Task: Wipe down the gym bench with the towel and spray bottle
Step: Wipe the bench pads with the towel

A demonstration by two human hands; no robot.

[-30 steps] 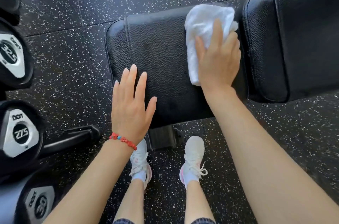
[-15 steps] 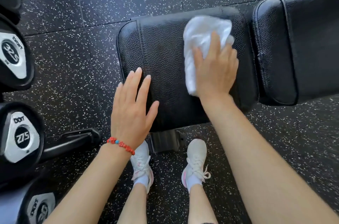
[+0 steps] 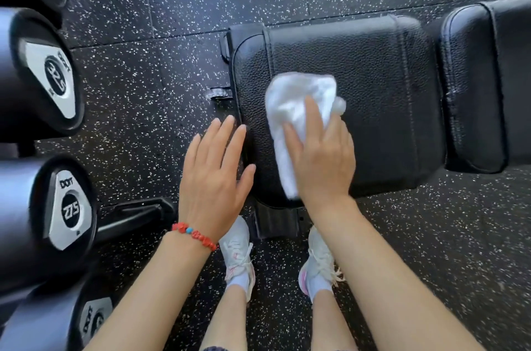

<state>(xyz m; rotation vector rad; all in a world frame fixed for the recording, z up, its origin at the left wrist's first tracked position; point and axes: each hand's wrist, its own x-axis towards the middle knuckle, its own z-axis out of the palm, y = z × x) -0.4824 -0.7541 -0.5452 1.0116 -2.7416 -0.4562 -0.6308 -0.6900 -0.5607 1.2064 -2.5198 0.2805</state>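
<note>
Two hands work the near-left end of the bench pad [image 3: 373, 77]: the right hand [image 3: 321, 161] presses the soft, light towel [image 3: 298, 97], apparently bunched, with flattened fingers, best held under the palm, while the left hand [image 3: 214, 175] hovers spread.

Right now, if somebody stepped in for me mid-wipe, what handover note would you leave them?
Right hand: fingers flat, pressing the white towel onto the seat pad, near its left end.
Left hand: open, holding nothing, at the pad's left edge; contact cannot be told.
Spray bottle: not in view.
Done: wiping is under way on the seat pad; how much is clean cannot be told.
Left: finish the seat pad, then wipe the back pad to the right.
</note>
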